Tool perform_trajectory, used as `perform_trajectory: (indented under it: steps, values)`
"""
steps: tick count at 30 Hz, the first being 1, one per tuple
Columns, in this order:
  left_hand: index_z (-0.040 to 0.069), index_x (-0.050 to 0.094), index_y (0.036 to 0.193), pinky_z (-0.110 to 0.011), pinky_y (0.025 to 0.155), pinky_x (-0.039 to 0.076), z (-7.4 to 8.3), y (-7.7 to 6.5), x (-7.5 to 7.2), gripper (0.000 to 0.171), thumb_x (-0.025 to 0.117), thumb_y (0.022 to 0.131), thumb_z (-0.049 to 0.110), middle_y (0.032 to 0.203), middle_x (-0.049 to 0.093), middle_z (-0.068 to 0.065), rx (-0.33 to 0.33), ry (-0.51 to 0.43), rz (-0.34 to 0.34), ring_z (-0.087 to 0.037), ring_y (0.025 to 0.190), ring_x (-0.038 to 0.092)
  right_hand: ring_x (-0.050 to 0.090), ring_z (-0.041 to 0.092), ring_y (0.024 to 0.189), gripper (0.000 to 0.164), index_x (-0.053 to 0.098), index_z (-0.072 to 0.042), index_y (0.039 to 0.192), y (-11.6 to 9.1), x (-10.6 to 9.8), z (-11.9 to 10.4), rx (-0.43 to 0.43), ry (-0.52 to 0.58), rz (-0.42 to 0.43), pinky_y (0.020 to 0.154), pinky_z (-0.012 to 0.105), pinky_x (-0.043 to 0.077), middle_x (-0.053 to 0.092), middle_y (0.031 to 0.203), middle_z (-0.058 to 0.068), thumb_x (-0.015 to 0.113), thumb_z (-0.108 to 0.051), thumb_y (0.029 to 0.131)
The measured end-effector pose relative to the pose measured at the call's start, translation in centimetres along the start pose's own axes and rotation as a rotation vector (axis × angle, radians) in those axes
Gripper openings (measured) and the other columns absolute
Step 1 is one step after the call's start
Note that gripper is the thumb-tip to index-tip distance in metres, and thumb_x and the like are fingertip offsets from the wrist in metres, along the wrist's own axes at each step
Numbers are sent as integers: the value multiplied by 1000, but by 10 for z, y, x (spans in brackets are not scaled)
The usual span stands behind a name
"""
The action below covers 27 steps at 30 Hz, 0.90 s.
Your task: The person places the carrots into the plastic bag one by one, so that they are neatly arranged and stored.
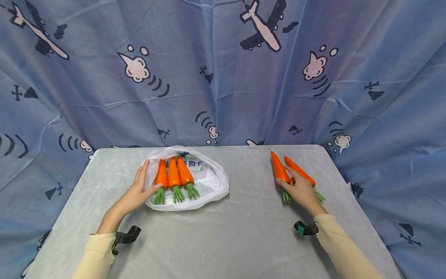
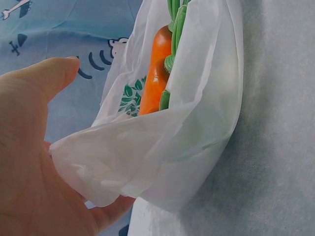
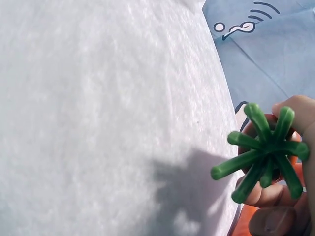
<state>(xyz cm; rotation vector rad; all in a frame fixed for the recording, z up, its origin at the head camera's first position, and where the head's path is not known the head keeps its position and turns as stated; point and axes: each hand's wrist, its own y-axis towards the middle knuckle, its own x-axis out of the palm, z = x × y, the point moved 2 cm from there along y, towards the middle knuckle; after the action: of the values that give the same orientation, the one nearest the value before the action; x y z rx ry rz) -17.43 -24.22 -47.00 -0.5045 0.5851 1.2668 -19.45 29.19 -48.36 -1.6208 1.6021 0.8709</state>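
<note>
My left hand (image 1: 136, 193) is at the left side of a white plastic bag (image 1: 212, 197) that lies with its mouth spread. Its fingers touch the bag's outside, while the thumb (image 2: 59, 73) stands apart from the plastic in the left wrist view. Three orange carrots with green tops lie side by side in the bag, the middle carrot (image 1: 174, 174) among them. On the right, my right hand (image 1: 304, 193) grips a carrot (image 1: 278, 167) between thumb and fingers near its green top (image 3: 266, 150). Another carrot (image 1: 300, 170) lies just right of it, partly behind the hand.
The grey-white tabletop (image 1: 230, 240) stretches between and in front of the hands. A blue curtain (image 1: 223, 77) with airplane prints hangs close behind the table's back edge and along both sides. Each wrist wears a black camera mount, such as the left mount (image 1: 128, 235).
</note>
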Motion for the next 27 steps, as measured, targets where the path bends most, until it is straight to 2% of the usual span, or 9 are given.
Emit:
perform_trajectory:
  steps: [7, 18, 27]
  values:
    - [20, -15, 159, -76, 112, 14, 0, 0, 1, 100, 62, 97, 35, 163, -7, -30, 3, -4, -1, -58, 147, 5, 39, 15, 57, 73, 39, -15, 152, -2, 3, -10, -24, 20, -3, 51, 25, 30, 44, 67, 2, 64, -49, 93]
    - [20, -16, 159, -76, 112, 16, 2, 0, 0, 100, 61, 97, 38, 163, -5, -30, 13, 4, 1, -59, 146, 9, 41, 13, 53, 76, 39, -20, 152, -6, 8, -35, -71, 86, -45, 48, 25, 36, 47, 67, 1, 61, -60, 91]
    - [19, -15, 159, -76, 112, 15, 2, 0, -1, 99, 61, 97, 38, 163, -5, -29, 13, 8, 0, -59, 146, 8, 43, 12, 54, 73, 43, -20, 150, -12, 12, -55, -140, 96, -54, 50, 25, 37, 51, 67, 1, 65, -55, 90]
